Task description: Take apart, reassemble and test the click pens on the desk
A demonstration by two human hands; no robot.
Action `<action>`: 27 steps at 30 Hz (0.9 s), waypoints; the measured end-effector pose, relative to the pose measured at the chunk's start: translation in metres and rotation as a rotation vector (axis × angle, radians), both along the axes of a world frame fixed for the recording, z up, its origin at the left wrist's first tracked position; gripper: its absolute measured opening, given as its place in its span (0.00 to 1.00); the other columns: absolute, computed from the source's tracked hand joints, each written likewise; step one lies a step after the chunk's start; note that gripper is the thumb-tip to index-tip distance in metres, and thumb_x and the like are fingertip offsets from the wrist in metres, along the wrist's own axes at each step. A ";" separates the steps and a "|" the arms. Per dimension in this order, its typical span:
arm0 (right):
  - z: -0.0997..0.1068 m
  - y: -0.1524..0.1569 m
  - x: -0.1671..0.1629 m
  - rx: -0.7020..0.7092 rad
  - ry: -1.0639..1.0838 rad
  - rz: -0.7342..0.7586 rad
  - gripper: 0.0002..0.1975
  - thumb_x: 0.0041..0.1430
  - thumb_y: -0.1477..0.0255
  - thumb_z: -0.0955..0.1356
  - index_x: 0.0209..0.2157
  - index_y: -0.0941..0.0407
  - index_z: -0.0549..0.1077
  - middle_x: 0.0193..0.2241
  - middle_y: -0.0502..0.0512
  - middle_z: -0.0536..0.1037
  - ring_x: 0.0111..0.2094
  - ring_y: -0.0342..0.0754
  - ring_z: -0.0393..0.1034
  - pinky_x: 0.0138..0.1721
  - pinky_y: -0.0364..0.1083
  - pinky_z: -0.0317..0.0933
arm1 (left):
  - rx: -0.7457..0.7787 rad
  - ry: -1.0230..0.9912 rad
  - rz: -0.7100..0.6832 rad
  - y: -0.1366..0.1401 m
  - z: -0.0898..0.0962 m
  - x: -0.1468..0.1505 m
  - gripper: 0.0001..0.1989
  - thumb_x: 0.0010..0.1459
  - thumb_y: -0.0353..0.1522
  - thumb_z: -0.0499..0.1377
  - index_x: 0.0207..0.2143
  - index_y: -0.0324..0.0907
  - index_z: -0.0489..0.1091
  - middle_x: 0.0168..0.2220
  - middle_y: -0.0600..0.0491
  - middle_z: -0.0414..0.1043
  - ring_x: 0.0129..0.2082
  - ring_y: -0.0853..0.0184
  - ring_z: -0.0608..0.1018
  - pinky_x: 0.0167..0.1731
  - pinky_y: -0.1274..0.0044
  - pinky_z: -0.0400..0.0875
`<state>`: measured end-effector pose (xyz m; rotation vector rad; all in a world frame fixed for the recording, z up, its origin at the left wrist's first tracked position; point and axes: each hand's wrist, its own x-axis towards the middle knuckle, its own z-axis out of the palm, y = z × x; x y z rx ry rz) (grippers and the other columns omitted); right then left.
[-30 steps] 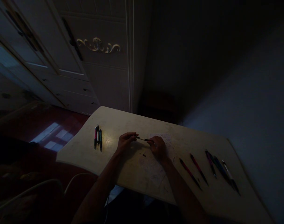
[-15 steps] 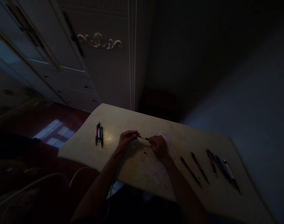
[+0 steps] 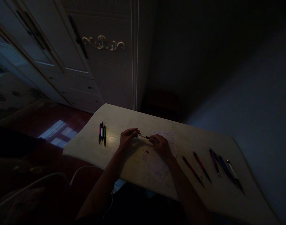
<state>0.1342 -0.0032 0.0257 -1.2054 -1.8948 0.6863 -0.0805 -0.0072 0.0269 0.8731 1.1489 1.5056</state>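
A slim pen [image 3: 143, 136] with a white barrel and a dark section spans the gap between my two hands, above the table. My left hand [image 3: 129, 137] pinches its left end with the fingertips. Around the dark right end, the fingers of my right hand [image 3: 160, 143] are closed. Under my right hand and forearm lies a patterned sheet of paper [image 3: 155, 165]. A small dark piece [image 3: 147, 152] rests near the paper's left edge, too dim to name. The fingers hide both tips of the pen.
Several pens stand grouped on the pale table [image 3: 124, 117]: a cluster [image 3: 102, 134] at left, two red-and-black pens [image 3: 193, 171] right of my forearm, and more pens [image 3: 225, 168] at far right. A cabinet [image 3: 110, 81] stands behind; a wall [image 3: 255, 109] borders the right.
The view has shifted slightly, moving the table a little to the right in the picture. Both hands still hold the pen, with its right end tilted slightly lower and the right-hand fingers repositioned.
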 end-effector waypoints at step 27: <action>0.006 -0.006 0.008 -0.021 -0.064 0.205 0.07 0.64 0.67 0.66 0.35 0.55 0.74 0.31 0.53 0.76 0.33 0.46 0.72 0.36 0.44 0.65 | -0.030 -0.257 0.256 0.022 -0.006 -0.008 0.20 0.41 0.41 0.72 0.34 0.39 0.75 0.33 0.50 0.78 0.24 0.75 0.73 0.29 0.79 0.70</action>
